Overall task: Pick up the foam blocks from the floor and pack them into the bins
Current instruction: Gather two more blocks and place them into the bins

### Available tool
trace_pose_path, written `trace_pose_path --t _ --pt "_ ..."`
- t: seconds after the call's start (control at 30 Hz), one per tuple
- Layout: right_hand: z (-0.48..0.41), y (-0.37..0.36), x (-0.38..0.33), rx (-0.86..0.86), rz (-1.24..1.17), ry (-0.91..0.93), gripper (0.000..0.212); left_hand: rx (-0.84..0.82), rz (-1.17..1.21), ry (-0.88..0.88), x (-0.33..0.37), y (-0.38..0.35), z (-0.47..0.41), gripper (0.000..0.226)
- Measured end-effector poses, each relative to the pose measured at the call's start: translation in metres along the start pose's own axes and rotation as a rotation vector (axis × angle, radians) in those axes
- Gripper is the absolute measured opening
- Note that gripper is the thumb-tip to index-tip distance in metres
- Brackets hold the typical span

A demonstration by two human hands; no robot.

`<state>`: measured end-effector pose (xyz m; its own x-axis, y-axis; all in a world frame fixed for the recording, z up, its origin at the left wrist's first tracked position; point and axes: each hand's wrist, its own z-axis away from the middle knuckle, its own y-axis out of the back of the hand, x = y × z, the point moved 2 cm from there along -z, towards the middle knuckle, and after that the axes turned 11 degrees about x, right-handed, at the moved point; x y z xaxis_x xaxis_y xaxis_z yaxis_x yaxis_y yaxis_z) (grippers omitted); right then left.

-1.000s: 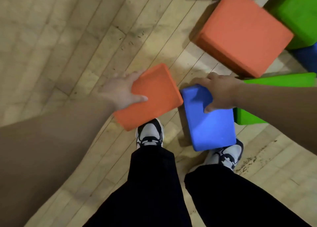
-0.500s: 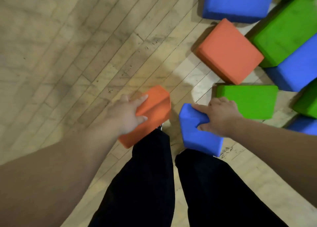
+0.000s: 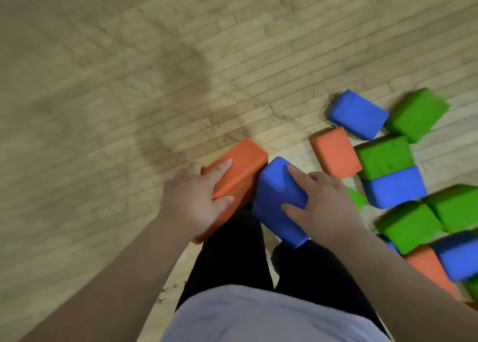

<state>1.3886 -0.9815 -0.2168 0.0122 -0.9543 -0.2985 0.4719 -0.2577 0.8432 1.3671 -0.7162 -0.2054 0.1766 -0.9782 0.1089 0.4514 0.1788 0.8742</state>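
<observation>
**Grip.** The fingers [image 3: 219, 167] of the left hand [image 3: 191, 199] are spread across the upper face of an orange foam block [image 3: 243, 160]. The thumb is set against its near side, so the block is clamped across its thickness. The right hand [image 3: 326, 207] is applied in the same way to a blue foam block [image 3: 274, 194], with fingers spread on top and the thumb on the near side. The wide spread is judged suited to bulky, yielding foam, which would sag under a narrow pinch.

**Position.** The 2 blocks are held side by side between the hands, close together at their far corners, in front of the dark trousers [image 3: 232, 259]. They are judged to be lifted off the wooden floor [image 3: 129, 83]. 1 block per hand is presumably taken so that 2 are carried at once.

**Surroundings.** Beyond the right fingers, further to the right, the loose blocks [image 3: 384, 157] lie heaped on the floor in orange, blue and green, several touching.

**Outstanding.** No bins are in view, so packing is judged not yet begun for these 2 blocks.
</observation>
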Motion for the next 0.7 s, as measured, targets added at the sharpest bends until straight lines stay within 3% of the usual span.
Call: trace_pose_path --t 0.37,0.7 --pt "0.155 0.088 -0.047 0.031 0.187 0.549 0.078 0.314 0.19 0.464 0.044 0.026 0.273 0.083" --pt "0.291 0.069 -0.15 -0.005 0.33 1.067 0.075 0.52 0.316 0.919 0.025 -0.014 0.481 0.081"
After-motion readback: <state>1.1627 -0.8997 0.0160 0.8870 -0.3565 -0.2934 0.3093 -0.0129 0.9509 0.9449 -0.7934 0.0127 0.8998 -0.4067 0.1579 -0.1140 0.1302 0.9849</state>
